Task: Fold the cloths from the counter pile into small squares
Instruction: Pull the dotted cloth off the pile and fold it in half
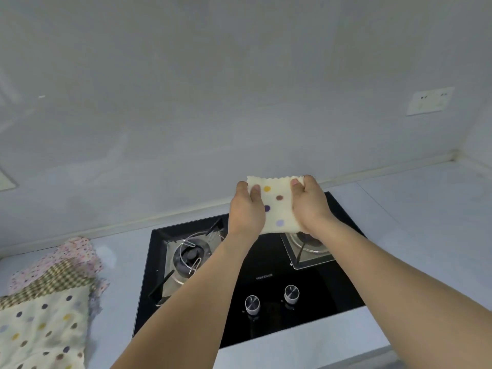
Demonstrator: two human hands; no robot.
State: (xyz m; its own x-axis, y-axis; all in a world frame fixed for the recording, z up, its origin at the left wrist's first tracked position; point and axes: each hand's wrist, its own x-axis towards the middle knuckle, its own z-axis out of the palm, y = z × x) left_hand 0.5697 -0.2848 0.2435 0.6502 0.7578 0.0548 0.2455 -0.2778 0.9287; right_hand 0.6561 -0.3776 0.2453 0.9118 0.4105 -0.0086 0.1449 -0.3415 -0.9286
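Hands: left hand (246,209) and right hand (310,206) each pinch a side of the cloth, thumbs on top.
Desk (415,214): carries the hob (266,296).
Pile (50,296): far left.
Cloth (278,209): folded, dotted, held between both hands above the hob.

A pale grey wall (213,89) fills the upper part of the view, plain and softly lit, with faint glare patches on the left. A white socket plate (430,100) sits high on the right. The wall meets a side wall (479,134) in a corner at the far right. A light trim strip (133,222) runs along the foot of the wall where it joins the bench (426,209), which is pale blue-grey. Set into the bench is a black glass hob (314,278) with two steel burners (189,258) and two round knobs (252,304) near its front edge.
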